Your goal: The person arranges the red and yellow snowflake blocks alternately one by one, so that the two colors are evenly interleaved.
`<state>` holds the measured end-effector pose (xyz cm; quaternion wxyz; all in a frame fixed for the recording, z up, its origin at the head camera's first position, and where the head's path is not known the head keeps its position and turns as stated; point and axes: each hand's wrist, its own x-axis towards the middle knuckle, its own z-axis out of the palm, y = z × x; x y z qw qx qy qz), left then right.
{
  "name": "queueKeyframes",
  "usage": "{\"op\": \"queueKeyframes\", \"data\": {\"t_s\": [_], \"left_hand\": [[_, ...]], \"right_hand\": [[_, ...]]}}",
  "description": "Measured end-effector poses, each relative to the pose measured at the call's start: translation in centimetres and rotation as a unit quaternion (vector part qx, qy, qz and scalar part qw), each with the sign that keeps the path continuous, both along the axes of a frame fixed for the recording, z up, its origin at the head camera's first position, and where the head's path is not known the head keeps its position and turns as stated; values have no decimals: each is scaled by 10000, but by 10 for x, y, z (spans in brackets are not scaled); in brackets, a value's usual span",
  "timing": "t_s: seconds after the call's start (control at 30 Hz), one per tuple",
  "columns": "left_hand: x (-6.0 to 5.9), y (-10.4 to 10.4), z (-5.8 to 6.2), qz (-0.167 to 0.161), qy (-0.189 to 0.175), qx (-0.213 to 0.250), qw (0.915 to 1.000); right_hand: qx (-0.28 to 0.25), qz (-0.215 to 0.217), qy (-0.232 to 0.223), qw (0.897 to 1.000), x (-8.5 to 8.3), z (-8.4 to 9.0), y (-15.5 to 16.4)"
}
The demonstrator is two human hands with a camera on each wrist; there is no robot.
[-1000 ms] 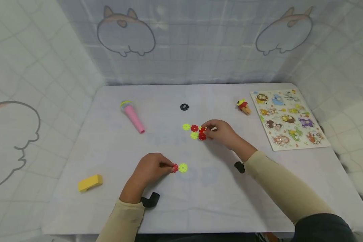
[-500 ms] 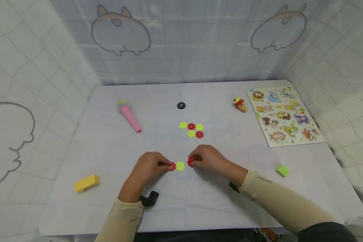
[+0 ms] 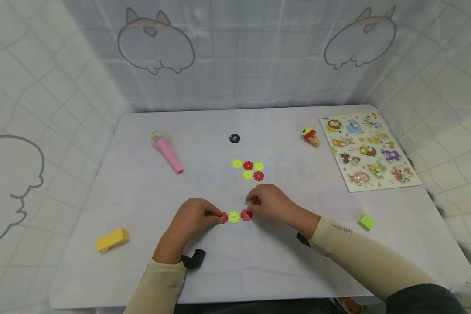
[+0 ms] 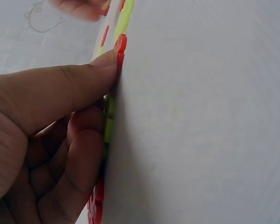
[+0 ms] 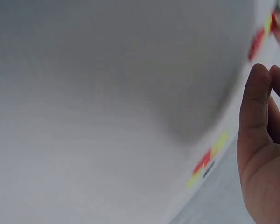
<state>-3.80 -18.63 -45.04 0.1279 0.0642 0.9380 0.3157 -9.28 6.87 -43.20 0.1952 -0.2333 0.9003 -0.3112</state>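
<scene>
Three flat gear-shaped discs lie in a row on the white table (image 3: 259,270): red (image 3: 223,217), yellow (image 3: 233,216), red (image 3: 245,215). My left hand (image 3: 216,214) pinches the left red disc (image 4: 120,44), thumb on top of it. The right hand (image 3: 253,200) hovers just behind the right red disc with its fingers loosely curled and nothing in them. In the right wrist view its thumb and forefinger (image 5: 254,93) are close together and empty. Farther back lies a cluster of yellow and red discs (image 3: 248,170).
A pink toy microphone (image 3: 166,152) lies at the back left, a black disc (image 3: 234,138) at the back middle, a small toy figure (image 3: 311,136) and an animal puzzle board (image 3: 366,150) at the right. A green block (image 3: 366,221) and a yellow block (image 3: 112,239) sit nearer me.
The right hand carried a red disc from the far cluster to the near row, set it beside the yellow disc and let go. The left hand stayed on its red disc.
</scene>
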Motion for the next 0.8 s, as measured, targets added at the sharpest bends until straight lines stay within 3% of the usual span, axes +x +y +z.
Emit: {"op": "queueKeyframes", "data": {"t_s": [0.23,0.4,0.57,0.8], "left_hand": [[0,-2,0,10,-81,113,9999],[1,-1,0,48,-157,232,9996],[2,1,0,50,-110,278,9995],[5,0,4,-7,-24,122,9999]], "right_hand": [[285,-558,8,9980,-65,19,-9],[847,-385,356,9950,-96,17,-27],[1429,-135,615,9877,-108,11,-45],[1687,-71,449,9846,-114,7,-61]]}}
